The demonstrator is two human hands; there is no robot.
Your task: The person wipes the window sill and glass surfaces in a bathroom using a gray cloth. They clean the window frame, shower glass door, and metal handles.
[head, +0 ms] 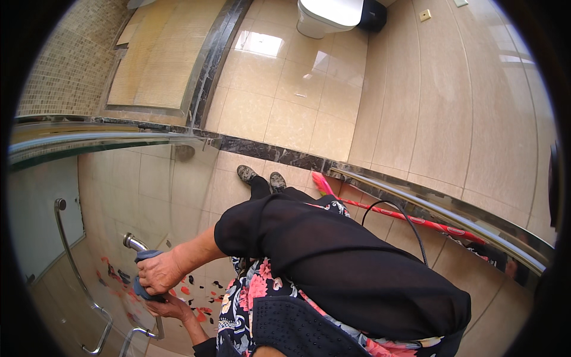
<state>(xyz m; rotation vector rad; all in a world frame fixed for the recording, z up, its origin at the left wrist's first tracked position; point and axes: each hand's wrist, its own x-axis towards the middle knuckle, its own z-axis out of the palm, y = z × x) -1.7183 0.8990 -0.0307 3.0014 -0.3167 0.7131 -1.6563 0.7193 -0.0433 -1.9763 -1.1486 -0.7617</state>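
My right hand holds a blue-grey cloth around a curved chrome door handle. My left hand is just below it, its fingers closed around the lower stretch of that handle, close to the cloth. The handle stands out from a clear glass door panel. Red and dark patches are scattered around both hands; I cannot tell whether they are on the glass, reflected or on the floor. The cloth hides the handle's middle.
A pink-bristled broom with a red handle leans at the right, beside a metal rail. A dark stone threshold crosses the tiled floor. Beyond are a white toilet, a black bin and a ribbed shower floor.
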